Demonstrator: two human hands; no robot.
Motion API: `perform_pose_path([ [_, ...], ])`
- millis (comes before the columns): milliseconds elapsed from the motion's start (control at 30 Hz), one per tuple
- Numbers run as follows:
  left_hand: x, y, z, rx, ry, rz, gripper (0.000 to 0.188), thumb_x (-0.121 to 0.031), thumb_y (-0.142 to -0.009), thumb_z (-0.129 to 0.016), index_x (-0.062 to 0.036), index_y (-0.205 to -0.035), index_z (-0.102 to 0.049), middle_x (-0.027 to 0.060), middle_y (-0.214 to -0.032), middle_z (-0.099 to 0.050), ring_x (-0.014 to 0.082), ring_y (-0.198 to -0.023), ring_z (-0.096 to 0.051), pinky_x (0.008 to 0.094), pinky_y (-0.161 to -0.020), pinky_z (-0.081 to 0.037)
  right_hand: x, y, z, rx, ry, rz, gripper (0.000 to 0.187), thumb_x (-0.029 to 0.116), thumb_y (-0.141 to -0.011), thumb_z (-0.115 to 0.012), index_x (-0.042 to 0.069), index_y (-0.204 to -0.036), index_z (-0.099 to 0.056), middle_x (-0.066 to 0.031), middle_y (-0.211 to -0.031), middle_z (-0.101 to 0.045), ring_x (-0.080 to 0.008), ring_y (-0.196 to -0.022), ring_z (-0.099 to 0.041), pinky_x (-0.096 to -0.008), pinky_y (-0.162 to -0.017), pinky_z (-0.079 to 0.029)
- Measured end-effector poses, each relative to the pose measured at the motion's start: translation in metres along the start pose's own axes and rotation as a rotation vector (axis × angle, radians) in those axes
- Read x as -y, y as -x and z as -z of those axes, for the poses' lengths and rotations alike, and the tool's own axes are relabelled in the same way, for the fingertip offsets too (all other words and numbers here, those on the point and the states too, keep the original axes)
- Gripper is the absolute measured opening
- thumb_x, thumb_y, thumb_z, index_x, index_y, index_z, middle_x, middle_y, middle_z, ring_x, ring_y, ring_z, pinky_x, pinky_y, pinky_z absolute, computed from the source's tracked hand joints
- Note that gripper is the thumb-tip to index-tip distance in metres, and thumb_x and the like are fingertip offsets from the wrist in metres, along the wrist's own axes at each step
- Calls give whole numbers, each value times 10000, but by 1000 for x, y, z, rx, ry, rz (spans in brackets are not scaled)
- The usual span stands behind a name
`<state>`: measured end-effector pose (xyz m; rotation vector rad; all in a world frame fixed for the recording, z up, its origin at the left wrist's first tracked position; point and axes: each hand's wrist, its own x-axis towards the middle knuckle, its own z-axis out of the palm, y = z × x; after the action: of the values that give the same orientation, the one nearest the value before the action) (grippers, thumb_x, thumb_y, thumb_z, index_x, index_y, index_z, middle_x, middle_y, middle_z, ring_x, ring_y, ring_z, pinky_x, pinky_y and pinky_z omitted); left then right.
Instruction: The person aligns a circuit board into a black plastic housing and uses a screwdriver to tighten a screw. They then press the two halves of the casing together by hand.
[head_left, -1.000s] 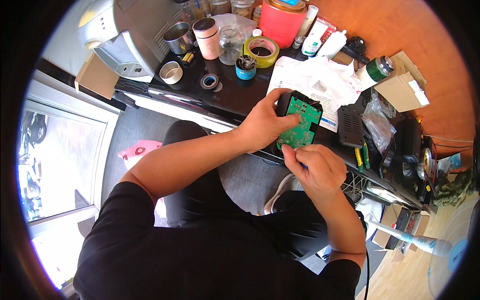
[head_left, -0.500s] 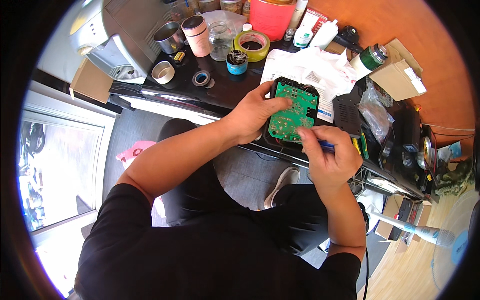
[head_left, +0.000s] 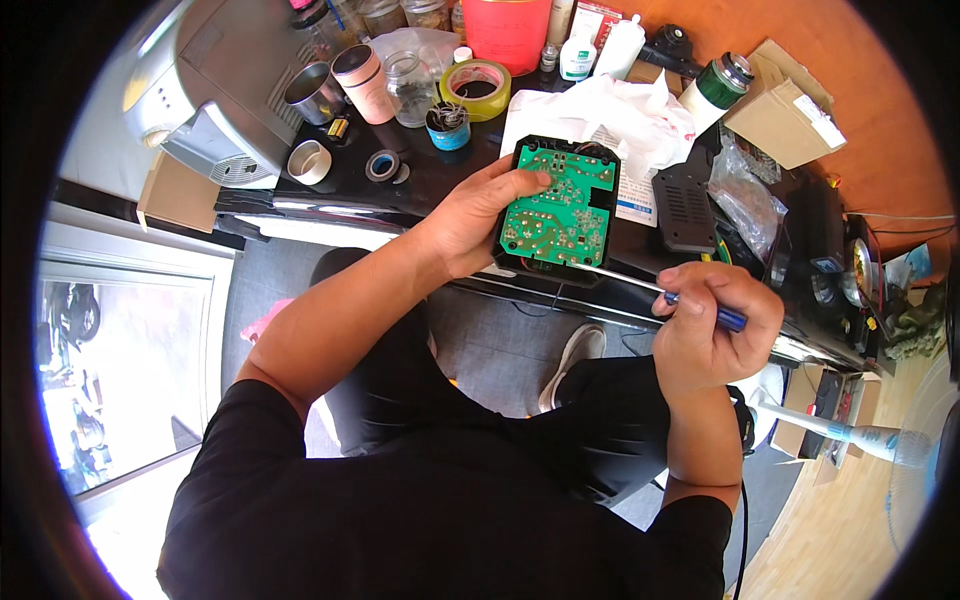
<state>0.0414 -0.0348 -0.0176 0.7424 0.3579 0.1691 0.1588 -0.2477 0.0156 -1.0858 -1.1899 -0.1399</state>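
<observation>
Pinching a black-cased green circuit board (head_left: 562, 213) is the left grip (head_left: 472, 222); the right grip (head_left: 706, 330) clasps a blue-handled screwdriver (head_left: 733, 320), its tip at the board's lower edge.

Daylight blazing through white-framed glass (head_left: 120, 375) at left, grey floor (head_left: 490, 375) below, black worktop (head_left: 428, 172) gleaming, orange-brown wall (head_left: 890, 150) rising beyond!

Screwdriver handle (head_left: 731, 319) partly covered, red bucket (head_left: 508, 36) cropped on top

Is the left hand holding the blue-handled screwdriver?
No, the right hand holds the screwdriver; the left hand holds the green circuit board.
</observation>
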Motion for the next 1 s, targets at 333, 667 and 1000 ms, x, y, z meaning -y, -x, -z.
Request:
perform_pose_path([
  [333,0,-4,1,27,29,49,425,-205,-982,-633,-17,-1348,-524,135,-1268,-662,256,-1122,-686,430,-1002,-563,-4,2,-1,21,4,-89,317,-88,-889,-726,8,-1117,-528,-164,-941,-687,-213,-803,-728,-306,-672,-601],
  [667,-1,-2,5,30,63,64,425,-212,-976,-644,-19,-1337,-529,133,-1248,-669,255,-1107,-692,423,-986,-567,-3,-11,-14,263,169,175,392,3,-725,-905,34,-983,-611,-152,-806,-727,-228,-721,-750,-297,-611,-601],
  [1000,-4,5,1,27,64,51,426,-219,-971,-649,-16,-1329,-543,130,-1225,-684,246,-1090,-697,420,-976,-571,-2,-8,-19,277,222,182,395,-29,-715,-899,22,-975,-606,-169,-829,-726,-234,-724,-742,-289,-617,-594],
])
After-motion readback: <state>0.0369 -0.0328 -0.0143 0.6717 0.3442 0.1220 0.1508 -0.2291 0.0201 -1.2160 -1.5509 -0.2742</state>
